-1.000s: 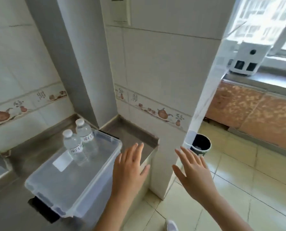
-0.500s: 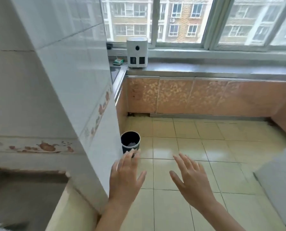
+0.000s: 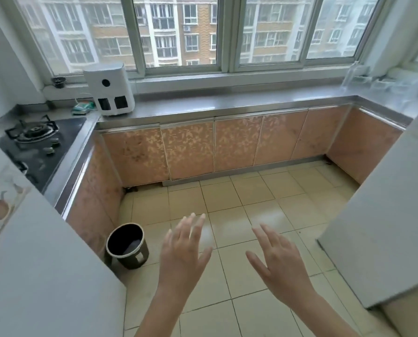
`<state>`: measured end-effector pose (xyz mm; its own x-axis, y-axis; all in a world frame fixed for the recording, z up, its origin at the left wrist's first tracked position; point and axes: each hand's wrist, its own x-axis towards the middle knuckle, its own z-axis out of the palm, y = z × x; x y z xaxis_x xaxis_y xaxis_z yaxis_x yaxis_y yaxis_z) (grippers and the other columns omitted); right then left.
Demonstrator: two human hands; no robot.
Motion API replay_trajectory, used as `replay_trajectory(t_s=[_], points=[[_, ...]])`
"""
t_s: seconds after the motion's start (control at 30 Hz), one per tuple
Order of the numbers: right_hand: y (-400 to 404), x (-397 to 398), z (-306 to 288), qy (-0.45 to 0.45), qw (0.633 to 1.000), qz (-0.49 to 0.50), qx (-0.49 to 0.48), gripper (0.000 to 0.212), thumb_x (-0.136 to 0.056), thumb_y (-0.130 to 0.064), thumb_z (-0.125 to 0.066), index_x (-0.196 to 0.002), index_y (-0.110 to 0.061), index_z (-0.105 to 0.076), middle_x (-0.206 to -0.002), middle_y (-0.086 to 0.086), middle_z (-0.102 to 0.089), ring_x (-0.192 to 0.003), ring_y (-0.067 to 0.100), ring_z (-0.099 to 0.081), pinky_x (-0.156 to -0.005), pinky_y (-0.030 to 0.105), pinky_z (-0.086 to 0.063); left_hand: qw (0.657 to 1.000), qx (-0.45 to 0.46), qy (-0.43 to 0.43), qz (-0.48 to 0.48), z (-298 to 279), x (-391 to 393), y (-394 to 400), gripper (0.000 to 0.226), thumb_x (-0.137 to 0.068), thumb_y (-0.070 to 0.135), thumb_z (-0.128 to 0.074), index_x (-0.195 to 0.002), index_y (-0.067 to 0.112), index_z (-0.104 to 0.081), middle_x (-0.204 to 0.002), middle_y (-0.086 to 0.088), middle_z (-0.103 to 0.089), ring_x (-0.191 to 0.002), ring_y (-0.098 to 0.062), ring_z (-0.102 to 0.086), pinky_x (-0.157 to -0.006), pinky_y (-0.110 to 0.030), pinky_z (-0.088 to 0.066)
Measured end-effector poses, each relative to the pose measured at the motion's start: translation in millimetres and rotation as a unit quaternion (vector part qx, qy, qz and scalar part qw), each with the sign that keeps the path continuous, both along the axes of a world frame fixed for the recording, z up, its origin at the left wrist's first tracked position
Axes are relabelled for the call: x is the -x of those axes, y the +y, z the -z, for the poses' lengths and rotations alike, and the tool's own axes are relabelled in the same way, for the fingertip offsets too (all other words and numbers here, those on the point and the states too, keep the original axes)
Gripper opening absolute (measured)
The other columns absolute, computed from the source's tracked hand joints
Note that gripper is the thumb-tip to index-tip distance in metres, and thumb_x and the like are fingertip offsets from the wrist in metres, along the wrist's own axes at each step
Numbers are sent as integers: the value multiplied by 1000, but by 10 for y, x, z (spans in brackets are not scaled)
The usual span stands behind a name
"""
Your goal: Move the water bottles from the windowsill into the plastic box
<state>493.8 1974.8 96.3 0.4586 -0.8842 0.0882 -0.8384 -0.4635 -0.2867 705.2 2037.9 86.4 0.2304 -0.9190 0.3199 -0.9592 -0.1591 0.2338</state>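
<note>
My left hand (image 3: 182, 251) and my right hand (image 3: 278, 261) hover side by side over the tiled floor, both empty with fingers spread. Far off at the upper right, blurred clear water bottles (image 3: 354, 76) stand on the windowsill (image 3: 227, 80) near the corner; how many there are I cannot tell. The plastic box is out of view.
A steel counter (image 3: 227, 100) over orange cabinets runs under the window. A white appliance (image 3: 109, 90) stands at its left end, beside a black gas stove (image 3: 37, 142). A dark waste bin (image 3: 126, 245) sits on the floor left of my hands. A white fridge (image 3: 383, 215) stands at right.
My view has swung right, away from the plastic box with two bottles, to face the window and counter. Both hands stay open and empty in front of me.
</note>
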Motion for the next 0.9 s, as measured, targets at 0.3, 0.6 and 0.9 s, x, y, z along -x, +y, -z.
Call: replay_trajectory(t_s=[0.3,0.6,0.9], points=[[-1304,-6,121,-7,995,104,3,63,-90,-57,-25,-141,-24,-43,-147,2,-45,-130,23,-46,-102,47,-37,997,-2,-17,78,22,-49,-1699,77,-70,46,-81,-138,21,-52,-138,-1,-59,-125,-23,-58,-97,-47,-50],[-2706,-316,1,9,974,225,15,57,-92,-47,-27,-141,-22,-42,-148,6,-42,-133,24,-43,-104,52,-40,984,12,-20,176,-30,-392,-3512,83,-65,50,-82,-136,19,-52,-133,-2,-63,-121,-23,-62,-94,-47,-51],[-3938,-49,1,-2,951,309,9,59,-93,-49,-23,-146,-27,-33,-155,2,-31,-140,19,-32,-112,50,-28,965,-12,-26,262,32,-22,-5130,70,-83,61,-40,-140,22,-50,-139,1,-59,-126,-21,-58,-100,-44,-47]])
